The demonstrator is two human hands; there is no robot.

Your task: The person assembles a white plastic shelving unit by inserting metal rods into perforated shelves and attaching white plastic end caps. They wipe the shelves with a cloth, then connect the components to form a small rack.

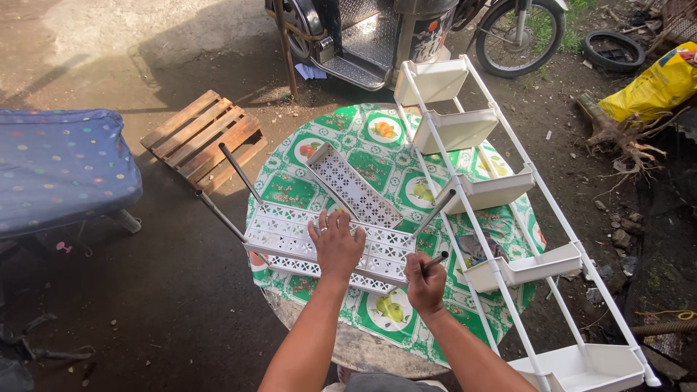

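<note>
A white perforated plastic shelf tray (290, 239) lies on a round table with a green fruit-patterned cloth (377, 156). My left hand (335, 243) rests flat on the tray, fingers spread. My right hand (425, 282) grips a thin grey metal rod (438, 259) at the tray's right corner. Another rod (434, 214) sticks up from the far right corner, and two more rods (239, 173) jut out from the tray's left side. A second white perforated tray (352, 185) lies just behind the first.
A tall white multi-tier rack (494, 192) with several bins lies tilted across the table's right side. A wooden pallet (203, 138) sits on the dirt at left, beside a blue dotted cushion (62, 167). A parked motor vehicle (377, 36) stands behind the table.
</note>
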